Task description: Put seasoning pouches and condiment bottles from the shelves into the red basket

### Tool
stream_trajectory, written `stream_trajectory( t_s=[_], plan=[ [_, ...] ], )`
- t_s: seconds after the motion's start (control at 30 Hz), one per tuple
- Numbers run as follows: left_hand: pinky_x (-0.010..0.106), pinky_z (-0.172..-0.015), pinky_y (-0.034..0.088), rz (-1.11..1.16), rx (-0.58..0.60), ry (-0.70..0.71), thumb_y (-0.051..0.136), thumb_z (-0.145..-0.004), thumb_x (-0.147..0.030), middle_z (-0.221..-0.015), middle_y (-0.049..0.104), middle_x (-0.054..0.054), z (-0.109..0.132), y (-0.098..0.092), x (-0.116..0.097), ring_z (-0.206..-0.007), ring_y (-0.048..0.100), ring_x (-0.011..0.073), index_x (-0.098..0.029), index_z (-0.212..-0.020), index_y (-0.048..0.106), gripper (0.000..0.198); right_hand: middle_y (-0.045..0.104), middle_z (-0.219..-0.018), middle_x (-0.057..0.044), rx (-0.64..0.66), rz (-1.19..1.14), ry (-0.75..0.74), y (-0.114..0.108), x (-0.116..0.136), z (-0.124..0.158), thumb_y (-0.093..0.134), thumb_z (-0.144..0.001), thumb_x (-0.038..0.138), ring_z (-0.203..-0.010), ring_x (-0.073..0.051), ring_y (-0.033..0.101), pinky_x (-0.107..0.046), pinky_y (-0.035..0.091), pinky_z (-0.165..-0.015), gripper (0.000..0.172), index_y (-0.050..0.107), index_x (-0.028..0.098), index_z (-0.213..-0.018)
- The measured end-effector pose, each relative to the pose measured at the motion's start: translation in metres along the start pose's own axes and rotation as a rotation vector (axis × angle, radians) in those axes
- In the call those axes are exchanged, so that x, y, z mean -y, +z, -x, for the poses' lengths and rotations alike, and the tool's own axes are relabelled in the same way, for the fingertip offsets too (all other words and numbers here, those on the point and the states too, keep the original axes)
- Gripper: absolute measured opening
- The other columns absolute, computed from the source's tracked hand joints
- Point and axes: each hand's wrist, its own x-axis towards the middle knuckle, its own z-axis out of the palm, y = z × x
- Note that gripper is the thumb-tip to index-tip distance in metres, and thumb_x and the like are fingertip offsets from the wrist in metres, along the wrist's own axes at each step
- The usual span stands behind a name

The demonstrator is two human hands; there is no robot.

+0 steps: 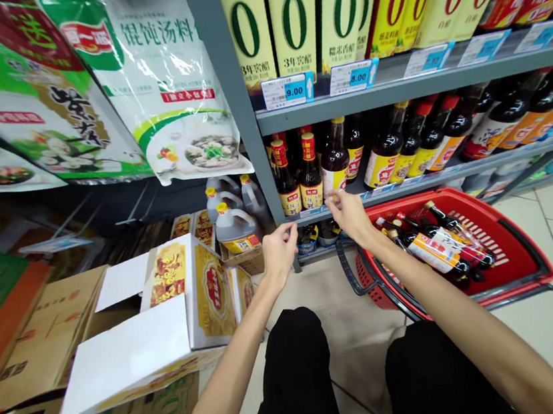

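My left hand point(281, 253) is held in front of the shelf's corner post, its fingers curled in and its thumb near the index finger, with nothing visible in them. My right hand point(349, 217) is at the edge of the lower shelf, fingertips pinched together just below a dark sauce bottle point(335, 159) with a yellow and white label. Whether those fingers grip anything is hidden. Left of that bottle stand two smaller red-capped bottles point(309, 173). Below my right forearm a red shopping basket point(510, 242) rests on the floor, holding several dark sauce bottles point(436, 251).
Open cardboard boxes point(137, 345) and grey jugs point(235, 222) stand to the left, under hanging seasoning bags point(175, 78). Yellow and green cartons point(294, 23) line the upper shelf point(407, 87). The basket's black handle point(350, 272) sticks out toward the shelf.
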Motion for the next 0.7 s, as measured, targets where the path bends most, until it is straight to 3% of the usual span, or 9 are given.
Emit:
stream_trajectory(
  t_s=[0.1,0.27,0.43,0.7],
  plan=[
    [0.027,-0.072,0.049,-0.183,0.054,0.053,0.054,-0.098,-0.037,-0.054,0.067,0.000,-0.014,0.021,0.001,-0.057,0.066,0.0185,-0.019,-0.121,0.073,0.035,0.077,-0.098,-0.011,0.086,0.112,0.034,0.011,-0.022,0.001,0.055,-0.097,0.029,-0.091,-0.026,0.071,-0.035,0.052,-0.081,0.031,0.066,0.018,-0.124],
    [0.031,-0.078,0.051,-0.350,0.101,0.040,0.051,-0.099,-0.035,-0.068,0.073,0.007,-0.031,0.042,0.009,-0.069,0.070,0.0228,-0.019,-0.134,0.066,0.041,0.077,-0.106,-0.011,0.136,0.169,0.005,0.024,-0.033,-0.007,0.052,-0.098,0.028,-0.096,-0.027,0.070,-0.036,0.051,-0.082,0.027,0.068,0.021,-0.119],
    [0.031,-0.079,0.050,-0.402,0.055,0.059,0.047,-0.101,-0.034,-0.077,0.076,0.011,-0.040,0.051,0.014,-0.076,0.072,0.0245,-0.019,-0.126,0.069,0.036,0.077,-0.105,-0.010,0.147,0.155,-0.047,0.029,-0.045,-0.013,0.051,-0.099,0.029,-0.094,-0.025,0.069,-0.034,0.048,-0.080,0.023,0.068,0.023,-0.113],
    [0.028,-0.071,0.047,-0.367,0.084,0.081,0.046,-0.101,-0.036,-0.066,0.071,0.005,-0.052,0.052,0.023,-0.062,0.065,0.0202,-0.020,-0.113,0.071,0.032,0.077,-0.102,-0.006,0.117,0.186,-0.147,0.033,-0.057,-0.016,0.049,-0.100,0.033,-0.090,-0.024,0.068,-0.033,0.044,-0.076,0.024,0.069,0.025,-0.111]
  ],
)
